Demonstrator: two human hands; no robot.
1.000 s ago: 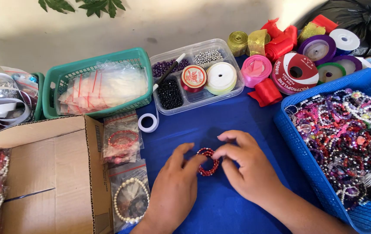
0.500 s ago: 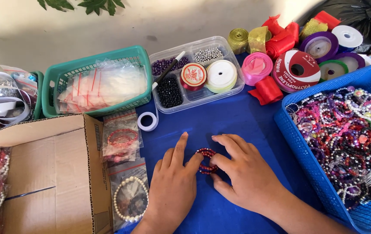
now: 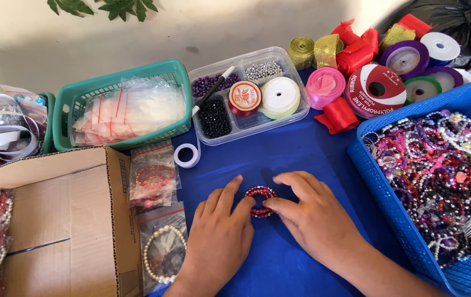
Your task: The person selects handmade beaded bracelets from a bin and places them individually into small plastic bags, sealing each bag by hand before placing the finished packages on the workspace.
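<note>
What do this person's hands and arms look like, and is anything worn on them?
Both are bare. The left hand and the right hand show no gloves, no rings and no watch or bracelet at the wrists. No sleeve reaches into view on either forearm, so the arms are uncovered as far as the picture shows. The fingernails look short and unpainted.

Blue basket [image 3: 389,220] of mixed beaded bracelets at right; ribbon spools [image 3: 378,82] in red, gold, purple and pink behind it; clear compartment box [image 3: 249,126] holding beads and thread reels; green basket [image 3: 70,99] of small plastic bags; open cardboard box [image 3: 53,220] at left, bagged bracelets [image 3: 155,176] beside it; blue cloth [image 3: 290,159] beneath
</note>
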